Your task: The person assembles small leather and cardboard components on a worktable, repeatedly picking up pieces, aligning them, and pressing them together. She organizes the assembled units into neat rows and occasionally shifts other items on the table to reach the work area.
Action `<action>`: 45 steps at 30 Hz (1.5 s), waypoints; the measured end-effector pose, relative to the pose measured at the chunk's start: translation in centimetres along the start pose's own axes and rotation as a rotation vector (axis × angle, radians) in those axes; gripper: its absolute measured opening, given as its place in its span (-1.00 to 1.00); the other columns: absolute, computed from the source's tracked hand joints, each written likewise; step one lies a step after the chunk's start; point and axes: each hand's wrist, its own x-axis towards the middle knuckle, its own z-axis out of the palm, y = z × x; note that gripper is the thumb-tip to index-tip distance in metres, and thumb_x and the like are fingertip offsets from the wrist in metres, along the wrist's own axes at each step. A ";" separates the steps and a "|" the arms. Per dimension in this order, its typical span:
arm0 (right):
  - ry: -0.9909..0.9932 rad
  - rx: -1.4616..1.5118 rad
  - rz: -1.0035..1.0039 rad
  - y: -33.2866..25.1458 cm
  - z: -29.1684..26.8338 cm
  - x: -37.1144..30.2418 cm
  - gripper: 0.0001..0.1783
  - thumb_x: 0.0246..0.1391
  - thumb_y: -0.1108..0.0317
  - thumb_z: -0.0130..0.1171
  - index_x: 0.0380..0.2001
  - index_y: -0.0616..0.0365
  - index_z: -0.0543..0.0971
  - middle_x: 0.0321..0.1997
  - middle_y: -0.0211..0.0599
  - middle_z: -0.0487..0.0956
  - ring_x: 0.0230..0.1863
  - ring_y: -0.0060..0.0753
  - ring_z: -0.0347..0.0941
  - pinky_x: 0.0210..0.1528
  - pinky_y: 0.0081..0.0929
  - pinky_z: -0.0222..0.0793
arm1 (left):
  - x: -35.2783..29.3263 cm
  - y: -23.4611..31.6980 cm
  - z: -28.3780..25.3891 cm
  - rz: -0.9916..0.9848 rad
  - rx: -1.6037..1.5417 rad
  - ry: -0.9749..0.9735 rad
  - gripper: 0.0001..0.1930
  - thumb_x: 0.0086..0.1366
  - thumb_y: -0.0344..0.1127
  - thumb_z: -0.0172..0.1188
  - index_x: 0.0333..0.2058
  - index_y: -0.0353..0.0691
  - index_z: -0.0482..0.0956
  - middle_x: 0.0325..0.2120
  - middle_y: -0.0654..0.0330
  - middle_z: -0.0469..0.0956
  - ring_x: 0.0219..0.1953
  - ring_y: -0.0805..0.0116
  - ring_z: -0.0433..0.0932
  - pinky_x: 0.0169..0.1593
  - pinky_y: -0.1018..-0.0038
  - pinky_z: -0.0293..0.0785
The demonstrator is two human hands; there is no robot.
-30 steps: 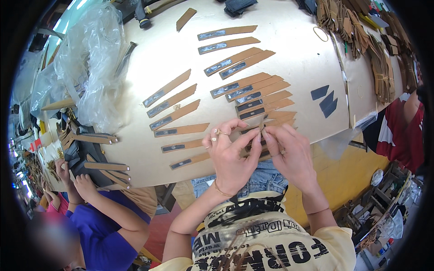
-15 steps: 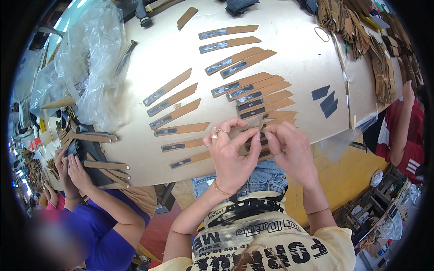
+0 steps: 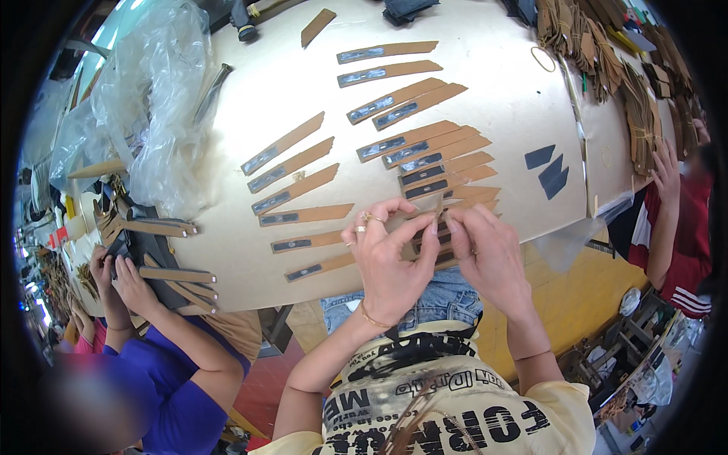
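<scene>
My left hand (image 3: 393,265) and my right hand (image 3: 491,262) meet over the near edge of the table. Between their fingertips is a small, thin tan piece (image 3: 439,205), pinched from both sides; its exact kind is too small to tell. Beneath and just beyond my fingers lie brown leather-like strips (image 3: 470,161), each with a slanted end and a dark patch at the other. Some strips under my hands are partly hidden. To the left of my left hand, more such strips (image 3: 292,199) are spread in a column.
Dark slanted pieces (image 3: 551,177) lie to the right. Bundled brown strips (image 3: 641,125) fill the far right. Clear plastic sheeting (image 3: 163,106) and a hammer-like tool (image 3: 244,24) are at the upper left. A co-worker's hands (image 3: 125,277) handle dark strips at the left; another person's hand (image 3: 667,171) is at right.
My hands keep their pinch on the tan piece with barely any shift. The person at the right has moved a hand nearer and leftward.
</scene>
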 end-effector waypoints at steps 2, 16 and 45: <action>0.018 -0.016 0.009 0.3 0.2 0.1 -0.90 0.24 0.41 0.10 -0.21 0.17 0.51 -0.33 -0.14 0.52 -0.40 0.04 0.49 -0.38 -0.17 0.40 | 0.0 -0.1 0.0 -0.004 0.027 0.007 -0.90 0.06 -0.36 0.37 -0.38 -0.07 0.74 -0.23 0.30 0.51 -0.11 0.31 0.41 0.03 0.32 0.05; 0.406 -0.335 0.277 5.3 -1.8 0.3 -0.88 0.25 0.39 0.09 -0.19 0.16 0.52 -0.39 -0.11 0.53 -0.43 -0.04 0.47 -0.40 -0.21 0.35 | 0.1 -1.5 0.2 -0.018 0.256 0.107 -0.90 0.03 -0.28 0.37 -0.40 0.00 0.74 -0.27 0.34 0.46 -0.09 0.22 0.35 0.04 0.24 0.04; 0.370 -0.117 0.043 3.7 2.7 1.4 -0.82 0.20 0.31 0.20 -0.41 0.15 0.50 -0.45 -0.20 0.45 -0.49 -0.09 0.47 -0.49 -0.22 0.35 | -2.3 -2.4 2.2 0.249 0.744 -0.143 -0.48 0.35 0.10 0.08 0.19 0.04 0.48 0.38 0.00 0.15 0.44 -0.03 -0.03 0.40 -0.08 -0.52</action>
